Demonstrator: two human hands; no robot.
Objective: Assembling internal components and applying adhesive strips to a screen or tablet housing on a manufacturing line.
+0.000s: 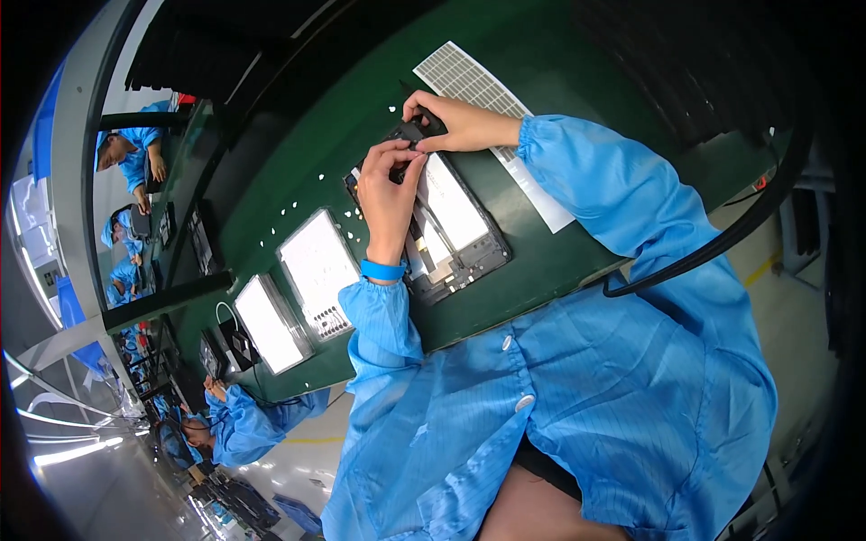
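An opened tablet (483,252) lies on the green bench, with a white battery panel and bare circuit parts showing. Over its far end, my left hand (390,189) is closed in a pinch, thumb against fingers, beside a small black piece (411,132). What exactly sits in that pinch is hidden. My right hand (460,123) meets it from the right, its fingers curled round a black tool (431,119) whose pointed end seems to stick out past the knuckles. A blue band circles my left wrist.
A sheet of pale labels (469,77) lies beyond the right hand, partly under my sleeve. Left of the tablet are a white sheet-topped tray (317,257) with small black dots and a white stack (266,326). White scraps dot the bench. Co-workers in blue sit further left.
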